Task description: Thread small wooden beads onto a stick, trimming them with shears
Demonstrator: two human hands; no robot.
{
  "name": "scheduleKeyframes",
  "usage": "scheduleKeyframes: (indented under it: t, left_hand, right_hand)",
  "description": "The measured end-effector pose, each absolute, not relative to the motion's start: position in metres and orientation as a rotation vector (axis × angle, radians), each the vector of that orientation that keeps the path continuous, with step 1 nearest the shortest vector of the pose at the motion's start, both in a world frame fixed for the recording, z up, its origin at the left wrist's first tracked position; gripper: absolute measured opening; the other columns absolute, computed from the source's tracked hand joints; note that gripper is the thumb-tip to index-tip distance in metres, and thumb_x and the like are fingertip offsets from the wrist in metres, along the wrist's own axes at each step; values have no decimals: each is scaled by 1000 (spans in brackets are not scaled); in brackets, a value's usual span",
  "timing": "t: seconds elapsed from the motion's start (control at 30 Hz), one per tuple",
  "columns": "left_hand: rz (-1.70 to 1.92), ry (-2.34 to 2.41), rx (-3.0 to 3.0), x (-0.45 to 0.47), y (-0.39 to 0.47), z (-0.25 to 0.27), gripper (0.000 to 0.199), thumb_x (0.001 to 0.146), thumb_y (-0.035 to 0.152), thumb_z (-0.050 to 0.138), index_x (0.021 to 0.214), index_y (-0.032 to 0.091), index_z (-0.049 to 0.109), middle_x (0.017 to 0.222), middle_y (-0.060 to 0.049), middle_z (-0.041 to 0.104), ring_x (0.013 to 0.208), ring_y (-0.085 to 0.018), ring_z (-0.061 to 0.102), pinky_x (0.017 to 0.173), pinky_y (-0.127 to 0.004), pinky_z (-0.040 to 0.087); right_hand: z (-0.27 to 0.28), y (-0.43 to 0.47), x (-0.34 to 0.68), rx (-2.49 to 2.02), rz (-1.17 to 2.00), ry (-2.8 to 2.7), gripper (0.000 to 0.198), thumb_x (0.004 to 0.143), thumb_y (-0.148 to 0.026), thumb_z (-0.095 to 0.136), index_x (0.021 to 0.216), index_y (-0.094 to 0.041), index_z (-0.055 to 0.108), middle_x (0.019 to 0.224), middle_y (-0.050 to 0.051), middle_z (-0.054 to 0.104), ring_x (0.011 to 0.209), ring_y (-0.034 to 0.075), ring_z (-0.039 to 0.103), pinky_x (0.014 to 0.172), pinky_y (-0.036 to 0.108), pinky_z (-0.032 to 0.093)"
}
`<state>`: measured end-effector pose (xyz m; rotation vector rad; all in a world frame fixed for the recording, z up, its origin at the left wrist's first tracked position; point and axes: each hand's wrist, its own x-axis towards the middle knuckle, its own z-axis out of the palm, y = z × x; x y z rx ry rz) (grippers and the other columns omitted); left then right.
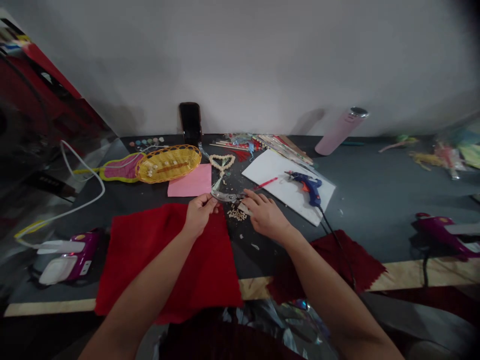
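Observation:
A pair of metal pliers or cutters (225, 196) spans the gap between my two hands, above the dark table. My left hand (200, 212) is closed, its thumb and fingers pinching the left end of the tool. My right hand (264, 212) has its fingers curled over the right end, and a pale piece shows beneath them. Under the tool lies a pile of short wooden bits (237, 213). Just beyond my left fingers rests a heart-shaped ornament (222, 162) edged with similar pale bits, with a light tassel (217, 183) hanging from it.
Red cloth (168, 260) lies under my left forearm. A yellow basket (168, 165) and pink paper (191, 182) are at left. At right, a blue glue gun (309, 186) sits on a white board (277, 175), its cord trailing forward. A pink bottle (341, 131) stands behind.

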<state>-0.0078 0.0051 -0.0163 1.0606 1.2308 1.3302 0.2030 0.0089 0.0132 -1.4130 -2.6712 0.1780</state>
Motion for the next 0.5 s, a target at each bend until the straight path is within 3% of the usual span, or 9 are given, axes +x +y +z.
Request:
scheduleKeyframes:
  t: [0.17, 0.5]
  left_hand:
    - [1331, 1233, 1078, -7, 3, -14, 19, 72, 32, 63, 69, 13, 63, 56, 1, 56, 50, -9, 49, 50, -21, 34]
    - [1335, 1207, 1069, -8, 2, -13, 18, 72, 30, 63, 64, 14, 61, 53, 1, 53, 50, -9, 48, 50, -21, 33]
  right_hand:
    - [11, 10, 201, -1441, 190, -2647, 65, 79, -19, 41, 140, -16, 20, 130, 13, 44, 111, 26, 43, 86, 39, 38]
    - [13, 7, 193, -1541, 153, -2641, 57, 82, -17, 39, 137, -20, 28, 122, 13, 49, 105, 25, 47, 84, 35, 38]
